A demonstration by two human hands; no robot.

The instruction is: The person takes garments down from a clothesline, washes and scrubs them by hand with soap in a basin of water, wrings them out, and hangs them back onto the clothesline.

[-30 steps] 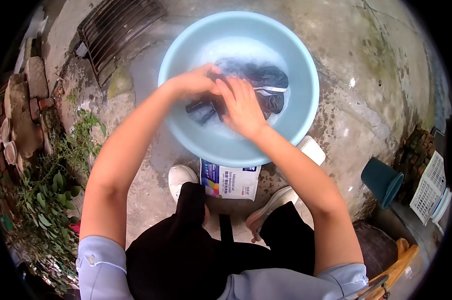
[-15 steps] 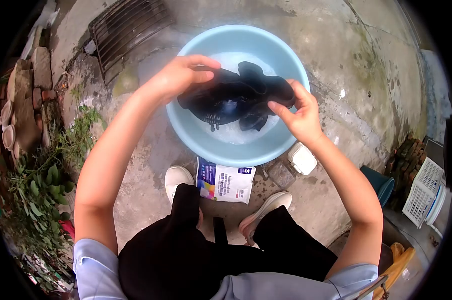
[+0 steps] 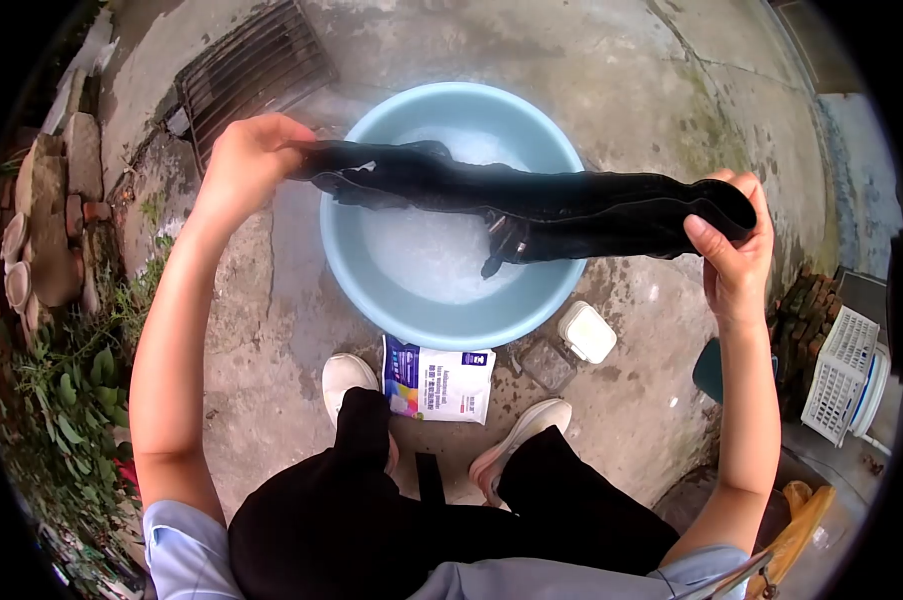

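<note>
A wet black garment [image 3: 572, 205] stretches sideways above a light-blue basin [image 3: 452, 330]; its exact kind I cannot make out. My left hand [image 3: 249, 160] pinches its left end, out past the basin's rim. At the other end, my right hand [image 3: 740, 255] grips the edge of a round, tube-like opening, thumb in front. Some thin dangling pieces hang from the cloth's lower side over the basin. Whitish, sudsy water [image 3: 422, 255] lies in the basin, partly hidden by the cloth.
A washing powder bag [image 3: 440, 380] lies before the basin, between my shoes. Beside it are a white-lidded tub [image 3: 588, 332] and a clear box [image 3: 548, 366]. A metal grate [image 3: 257, 75] is at the back left, plants [image 3: 87, 390] at left, a white basket [image 3: 842, 375] at right.
My hands have moved far apart, left hand leftward and right hand rightward. The garment, bunched over the basin before, is now drawn out lengthwise and raised.
</note>
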